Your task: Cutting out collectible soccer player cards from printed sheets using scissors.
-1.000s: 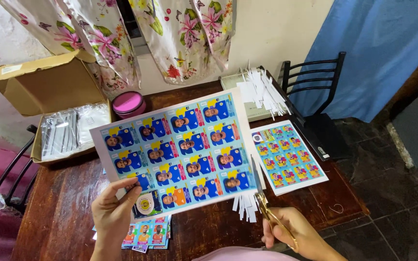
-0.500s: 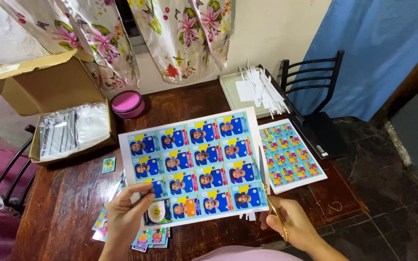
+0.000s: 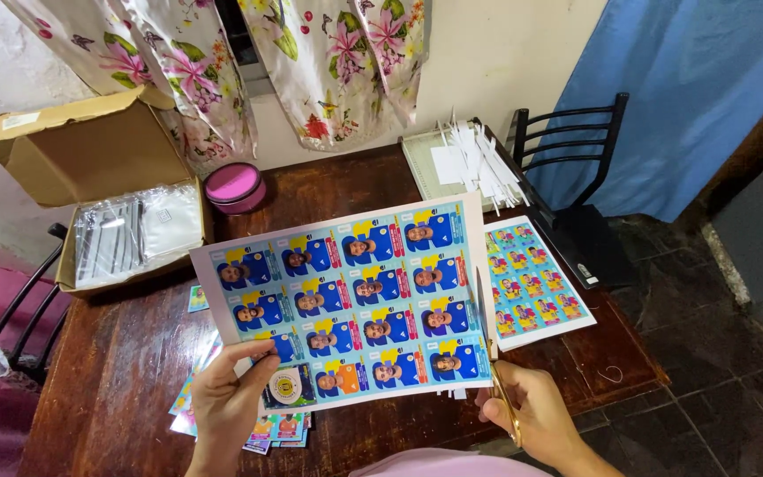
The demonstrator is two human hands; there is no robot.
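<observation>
Left hand: the left hand (image 3: 227, 402) is clenched on the lower left edge of a large white-bordered printed sheet of blue and yellow portrait stickers (image 3: 355, 296), thumb on top, holding it raised above the tabletop.
Right hand: the right hand (image 3: 536, 415) has its grip clenched around the handles of yellow-handled scissors (image 3: 492, 353).
Scissors: blades point away from the person, lying along the right margin of the sheet; whether the blades are parted cannot be told.
Sheet: tilted, left corner higher, spread over the middle of the dark brown wooden tabletop (image 3: 117, 371).
Below sheet: small cut coloured stickers (image 3: 280, 428) lie on the tabletop just beside the left hand.
Right of sheet: a second, smaller sheet of multicoloured stickers (image 3: 536, 283) lies flat near the table's right edge.
Far edge: a pile of thin white paper strips (image 3: 479, 163) rests on a pale flat board.
Left side: an open brown cardboard box (image 3: 90, 159) holds clear plastic sleeves; a round pink lidded tin (image 3: 234, 187) stands just beside it.
Beyond table: a black metal chair (image 3: 576, 177) stands before a blue curtain (image 3: 699, 97).
</observation>
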